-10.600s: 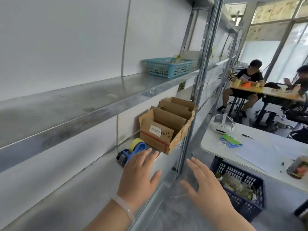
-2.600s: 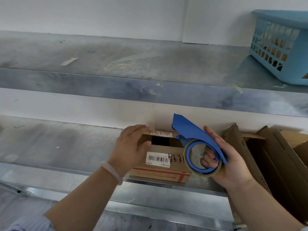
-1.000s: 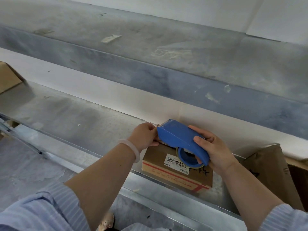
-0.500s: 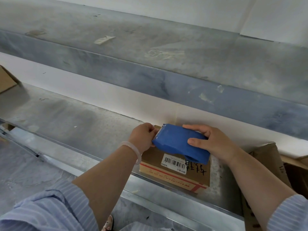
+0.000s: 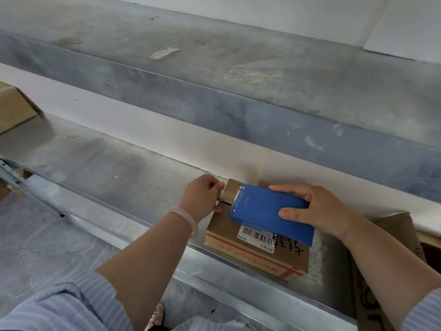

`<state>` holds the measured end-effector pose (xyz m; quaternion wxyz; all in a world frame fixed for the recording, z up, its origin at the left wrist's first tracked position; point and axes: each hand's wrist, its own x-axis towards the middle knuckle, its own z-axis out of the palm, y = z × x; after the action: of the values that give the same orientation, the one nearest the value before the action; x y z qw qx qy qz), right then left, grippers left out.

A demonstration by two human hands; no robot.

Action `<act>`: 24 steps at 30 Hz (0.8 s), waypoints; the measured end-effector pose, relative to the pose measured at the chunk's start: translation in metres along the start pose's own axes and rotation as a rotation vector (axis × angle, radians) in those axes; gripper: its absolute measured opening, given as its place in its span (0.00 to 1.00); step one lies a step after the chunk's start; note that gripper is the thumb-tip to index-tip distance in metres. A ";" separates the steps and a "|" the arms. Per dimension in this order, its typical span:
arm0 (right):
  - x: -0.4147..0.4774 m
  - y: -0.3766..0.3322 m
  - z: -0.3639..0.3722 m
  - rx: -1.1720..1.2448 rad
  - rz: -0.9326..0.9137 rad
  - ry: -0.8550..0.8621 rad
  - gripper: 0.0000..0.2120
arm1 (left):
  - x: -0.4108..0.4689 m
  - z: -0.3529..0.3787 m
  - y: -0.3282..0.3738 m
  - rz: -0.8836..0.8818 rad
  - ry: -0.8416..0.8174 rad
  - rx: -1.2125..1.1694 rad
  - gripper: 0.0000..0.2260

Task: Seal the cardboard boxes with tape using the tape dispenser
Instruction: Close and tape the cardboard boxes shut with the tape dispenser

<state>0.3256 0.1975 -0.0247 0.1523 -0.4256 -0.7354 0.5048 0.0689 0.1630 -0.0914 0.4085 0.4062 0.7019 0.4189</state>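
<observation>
Head view looks down on a metal shelf [image 5: 119, 168] where a small cardboard box [image 5: 260, 256] sits at the front lip, its flaps folded shut and a dark seam showing along its top near the left end. A blue tape dispenser [image 5: 267, 211] lies flat on the box top, covering most of it, with its toothed edge pointing left and stopping just short of the box's left end.

The right grip [image 5: 319, 211] grasps the dispenser from above and behind: the thumb presses on the near side of the blue body and the fingers wrap over the far side. The dispenser and the box beneath it therefore lie under and to the left of this grip.

The left grip [image 5: 202, 199] is curled at the box's left end, touching it, and pinches a pale strip of tape [image 5: 223, 193] against the cardboard there, just beside the dispenser's teeth. A pale bracelet [image 5: 188, 220] rings that wrist.

A white barcode label [image 5: 257, 235] and black handwriting show on the box top just in front of the dispenser. Another brown carton [image 5: 393, 237] stands just right of the box, partly hidden by the right forearm, and a further box [image 5: 14, 108] sits at the far left. An upper shelf [image 5: 238, 68] runs above, with scraps of old tape stuck to it.
</observation>
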 end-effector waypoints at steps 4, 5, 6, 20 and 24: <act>0.007 -0.002 0.004 -0.029 -0.007 -0.031 0.23 | 0.002 -0.007 -0.011 0.040 0.022 0.172 0.08; 0.009 -0.003 0.004 -0.035 -0.008 -0.037 0.23 | 0.004 -0.008 -0.014 0.044 0.028 0.192 0.08; 0.010 -0.003 0.005 -0.041 -0.010 -0.038 0.23 | 0.005 -0.008 -0.016 0.046 0.031 0.203 0.08; 0.016 -0.002 0.010 -0.053 0.010 -0.034 0.23 | 0.007 0.005 -0.040 -0.027 -0.057 0.161 0.08; 0.016 -0.002 0.011 -0.061 0.008 -0.036 0.23 | -0.003 0.006 -0.043 -0.337 -0.210 -0.136 0.17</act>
<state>0.3079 0.2033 -0.0313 0.1240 -0.4238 -0.7514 0.4904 0.0652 0.1478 -0.1319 0.5700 0.2961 0.6837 0.3465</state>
